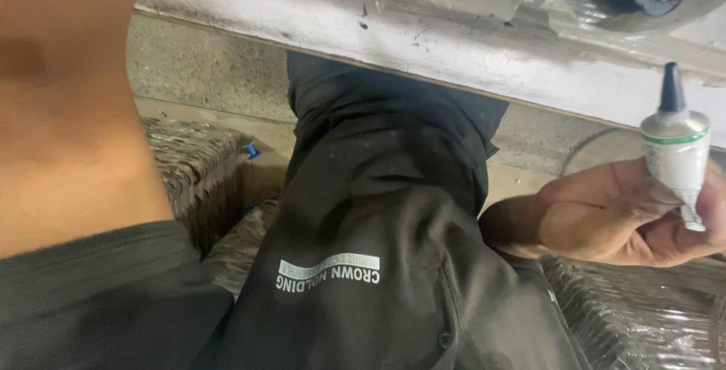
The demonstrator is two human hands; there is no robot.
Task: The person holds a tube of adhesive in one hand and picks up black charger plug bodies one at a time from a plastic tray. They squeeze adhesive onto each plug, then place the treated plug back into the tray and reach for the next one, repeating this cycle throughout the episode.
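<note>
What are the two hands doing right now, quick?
Left hand: out of the picture; only the bare forearm shows, so it cannot be told.
Right hand: closed around a small white tube with a dark nozzle, held upright.

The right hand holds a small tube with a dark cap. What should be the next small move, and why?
Probably bring the left hand over to unscrew the cap. The right hand grips the small white tube upright, with the dark pointed cap on. Only the left forearm shows, raised at the picture's left edge; its hand is out of view, so nothing can come out until the cap is off.
</note>
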